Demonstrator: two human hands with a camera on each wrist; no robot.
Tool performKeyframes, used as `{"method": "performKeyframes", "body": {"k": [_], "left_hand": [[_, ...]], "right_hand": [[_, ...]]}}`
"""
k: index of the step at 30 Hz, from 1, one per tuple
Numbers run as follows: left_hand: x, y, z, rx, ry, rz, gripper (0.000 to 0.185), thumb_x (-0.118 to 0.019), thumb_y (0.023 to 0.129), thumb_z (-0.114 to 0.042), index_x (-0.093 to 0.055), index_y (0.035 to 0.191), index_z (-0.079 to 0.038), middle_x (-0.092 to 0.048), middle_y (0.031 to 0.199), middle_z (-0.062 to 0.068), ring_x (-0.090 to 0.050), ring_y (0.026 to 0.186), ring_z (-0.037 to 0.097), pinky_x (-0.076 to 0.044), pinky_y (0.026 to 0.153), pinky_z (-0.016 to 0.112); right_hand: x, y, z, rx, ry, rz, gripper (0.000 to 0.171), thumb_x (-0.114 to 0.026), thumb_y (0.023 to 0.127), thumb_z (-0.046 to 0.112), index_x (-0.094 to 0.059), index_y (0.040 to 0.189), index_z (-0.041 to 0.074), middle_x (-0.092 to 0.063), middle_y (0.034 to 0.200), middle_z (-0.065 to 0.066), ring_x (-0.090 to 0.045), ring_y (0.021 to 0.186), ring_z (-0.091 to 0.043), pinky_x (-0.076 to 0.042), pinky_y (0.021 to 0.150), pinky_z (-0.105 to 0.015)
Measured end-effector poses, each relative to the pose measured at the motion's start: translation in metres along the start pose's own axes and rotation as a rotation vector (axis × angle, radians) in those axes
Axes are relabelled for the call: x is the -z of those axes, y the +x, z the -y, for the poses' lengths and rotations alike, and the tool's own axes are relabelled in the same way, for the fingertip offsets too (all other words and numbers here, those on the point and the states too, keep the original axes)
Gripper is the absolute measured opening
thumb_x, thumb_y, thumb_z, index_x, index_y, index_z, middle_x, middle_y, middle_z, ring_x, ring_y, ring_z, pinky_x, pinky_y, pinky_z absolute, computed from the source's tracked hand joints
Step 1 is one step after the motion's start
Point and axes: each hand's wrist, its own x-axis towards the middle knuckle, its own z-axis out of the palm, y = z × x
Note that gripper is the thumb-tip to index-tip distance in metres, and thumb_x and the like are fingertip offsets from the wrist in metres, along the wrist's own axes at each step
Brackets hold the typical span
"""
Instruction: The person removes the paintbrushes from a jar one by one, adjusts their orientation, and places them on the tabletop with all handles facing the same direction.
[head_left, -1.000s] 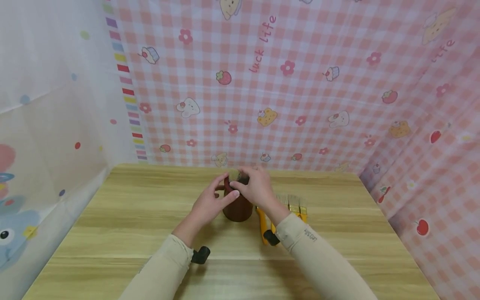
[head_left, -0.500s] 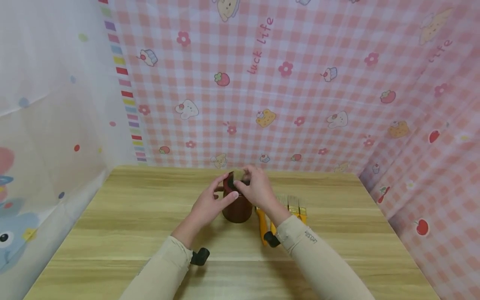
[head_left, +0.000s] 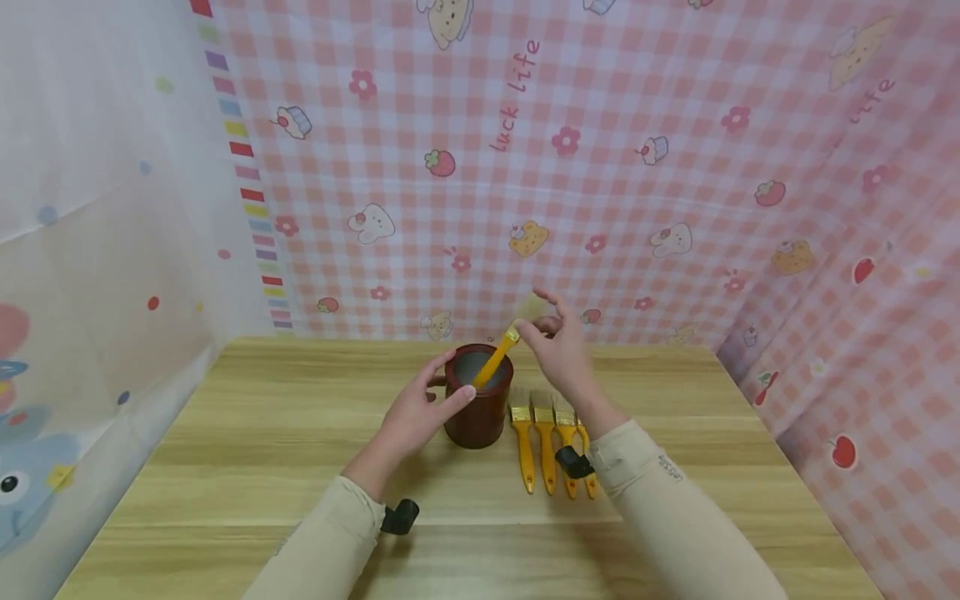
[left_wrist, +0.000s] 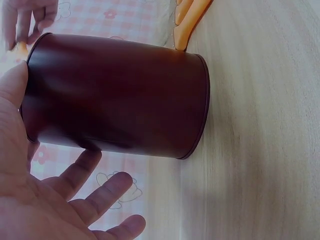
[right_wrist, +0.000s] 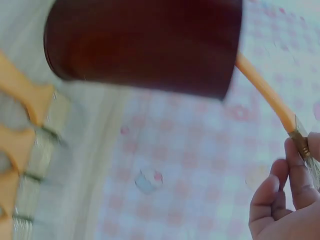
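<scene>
A dark reddish-brown mug (head_left: 474, 423) stands upright on the table, its handle on the left. My left hand (head_left: 417, 410) holds it near the rim, thumb on the near side; in the left wrist view the other fingers are spread along the mug's wall (left_wrist: 115, 95). My right hand (head_left: 562, 350), up and right of the mug, pinches a yellow-handled paintbrush (head_left: 495, 363) at its metal ferrule. The brush leans, bristles up, with the handle's lower end at the mug's mouth. In the right wrist view the orange-looking handle (right_wrist: 265, 92) passes behind the mug's rim.
Several yellow-handled paintbrushes (head_left: 526, 454) lie side by side right of the mug, bristles toward the back, partly under my right wrist. A pink checked cloth (head_left: 480, 208) hangs behind the wooden table (head_left: 262, 467). Black wrist devices (head_left: 401, 517) sit below both hands.
My right hand has risen and moved right from the mug's mouth, drawing the paintbrush up so its handle now shows. The left hand stays on the mug.
</scene>
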Motion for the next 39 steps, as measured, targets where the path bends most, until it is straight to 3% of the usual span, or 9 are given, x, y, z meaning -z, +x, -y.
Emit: {"method": "performKeyframes", "body": {"k": [2, 8, 13, 15, 17, 24, 33, 39], "left_hand": [[0.000, 0.000, 0.000, 0.001, 0.002, -0.005, 0.074, -0.071, 0.097, -0.062, -0.038, 0.162, -0.050, -0.056, 0.159, 0.010, -0.055, 0.144, 0.044, -0.045, 0.118, 0.063], [-0.001, 0.000, 0.000, 0.010, 0.007, -0.008, 0.076, -0.071, 0.095, -0.068, -0.038, 0.161, -0.052, -0.056, 0.159, 0.009, -0.055, 0.145, 0.044, -0.046, 0.117, 0.064], [0.000, 0.000, 0.001, 0.012, 0.000, -0.006, 0.077, -0.071, 0.093, -0.069, -0.038, 0.161, -0.053, -0.056, 0.159, 0.008, -0.054, 0.144, 0.045, -0.046, 0.116, 0.065], [0.000, 0.000, 0.001, 0.010, 0.000, -0.006, 0.077, -0.072, 0.094, -0.068, -0.038, 0.161, -0.053, -0.055, 0.159, 0.008, -0.055, 0.144, 0.045, -0.046, 0.116, 0.064], [0.000, 0.000, 0.001, 0.010, -0.001, -0.007, 0.077, -0.072, 0.094, -0.067, -0.038, 0.161, -0.053, -0.056, 0.159, 0.008, -0.055, 0.144, 0.045, -0.046, 0.116, 0.064], [0.000, 0.000, 0.001, 0.011, -0.005, -0.006, 0.076, -0.072, 0.094, -0.068, -0.038, 0.161, -0.053, -0.056, 0.159, 0.008, -0.055, 0.144, 0.044, -0.046, 0.116, 0.064], [0.000, 0.000, -0.001, 0.019, -0.007, -0.007, 0.074, -0.072, 0.096, -0.064, -0.038, 0.161, -0.053, -0.056, 0.159, 0.008, -0.054, 0.144, 0.045, -0.046, 0.116, 0.065], [-0.001, 0.000, -0.001, 0.018, -0.005, -0.009, 0.075, -0.073, 0.095, -0.064, -0.038, 0.161, -0.052, -0.056, 0.159, 0.008, -0.055, 0.144, 0.045, -0.046, 0.116, 0.064]], "right_hand": [[0.015, 0.002, 0.001, -0.008, 0.004, -0.044, 0.057, -0.073, 0.104, 0.029, -0.051, 0.157, 0.022, -0.079, 0.105, -0.020, -0.065, 0.076, -0.019, -0.048, 0.067, -0.027], [0.058, 0.006, -0.004, -0.091, 0.046, -0.126, 0.062, -0.074, 0.103, 0.032, -0.047, 0.160, 0.026, -0.081, 0.112, -0.013, -0.077, 0.085, -0.009, -0.059, 0.081, -0.025], [0.084, 0.001, -0.017, -0.159, 0.051, -0.155, 0.064, -0.073, 0.104, 0.031, -0.045, 0.162, 0.025, -0.078, 0.094, 0.014, -0.075, 0.082, -0.004, -0.059, 0.077, -0.021], [0.091, -0.001, -0.024, -0.184, 0.034, -0.148, 0.065, -0.072, 0.104, 0.030, -0.044, 0.163, 0.023, -0.076, 0.090, 0.018, -0.073, 0.081, -0.002, -0.058, 0.076, -0.020], [0.095, -0.003, -0.030, -0.205, 0.018, -0.141, 0.065, -0.072, 0.104, 0.028, -0.044, 0.163, 0.022, -0.076, 0.091, 0.016, -0.073, 0.081, -0.003, -0.057, 0.074, -0.021], [0.096, -0.009, -0.047, -0.259, -0.048, -0.056, 0.067, -0.072, 0.105, 0.030, -0.043, 0.165, 0.021, -0.079, 0.116, -0.011, -0.070, 0.084, -0.006, -0.056, 0.075, -0.023], [0.088, -0.014, -0.060, -0.223, -0.122, 0.063, 0.062, -0.070, 0.106, 0.028, -0.046, 0.163, 0.022, -0.075, 0.089, -0.006, -0.064, 0.080, -0.014, -0.050, 0.071, -0.031], [0.092, -0.019, -0.070, -0.207, -0.223, 0.097, 0.059, -0.064, 0.110, 0.026, -0.043, 0.165, 0.021, -0.077, 0.118, -0.024, -0.071, 0.092, -0.021, -0.051, 0.069, -0.030]]}}
